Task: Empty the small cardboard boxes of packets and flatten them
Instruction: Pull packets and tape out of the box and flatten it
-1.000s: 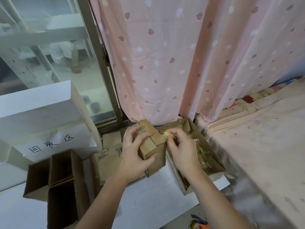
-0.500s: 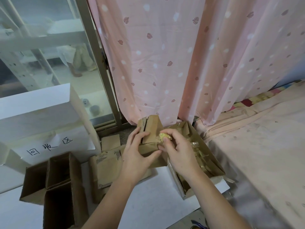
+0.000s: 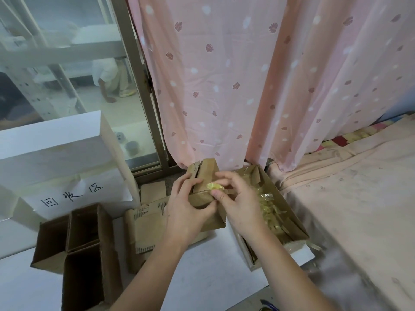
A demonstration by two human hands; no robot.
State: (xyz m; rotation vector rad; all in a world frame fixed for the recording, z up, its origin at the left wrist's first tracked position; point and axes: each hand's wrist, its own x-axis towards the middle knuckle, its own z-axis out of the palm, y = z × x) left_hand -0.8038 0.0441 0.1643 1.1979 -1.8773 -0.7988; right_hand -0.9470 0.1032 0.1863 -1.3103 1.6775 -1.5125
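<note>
- Head view: small cardboard box (image 3: 203, 194) sits up off the white table (image 3: 202, 277), flaps upright, long axis running away from the person; yellow packet (image 3: 214, 186) lies at its right top edge
- right hand (image 3: 241, 204) pinches that packet between thumb and forefinger; the open collecting box (image 3: 289, 221) of packets lies just to its right
- left hand (image 3: 188, 209) grips the small box's near left side
- against a second ago, the box's flaps stand more upright; the packet is little moved
</note>
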